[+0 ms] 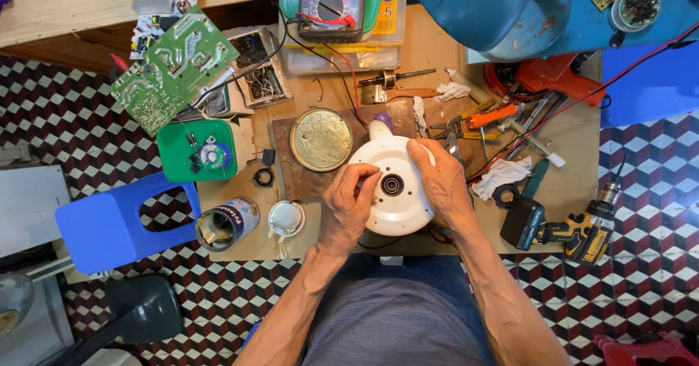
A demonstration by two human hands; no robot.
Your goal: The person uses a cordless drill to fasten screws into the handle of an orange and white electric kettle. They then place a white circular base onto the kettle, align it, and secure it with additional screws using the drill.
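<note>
A white round appliance base (pixel 397 199), turned bottom-up with a black ring connector at its middle, rests on the low wooden table (pixel 568 191). My left hand (pixel 348 207) lies on its left side, with fingertips pinching near the centre. On the right rim, my right hand (pixel 440 183) is holding the base steady. A purple and white part pokes out behind the base. Just to the left lies a round brass-coloured metal disc (pixel 321 140).
A green circuit board (pixel 175 68), green box (pixel 196 150), open tin can (pixel 226 224) and small white lid (pixel 285 218) lie left. A multimeter (pixel 331 6) sits at the back. Screwdrivers and pliers (pixel 502 122), rags and a cordless drill (pixel 575 231) crowd the right. A blue stool (pixel 116 224) stands left.
</note>
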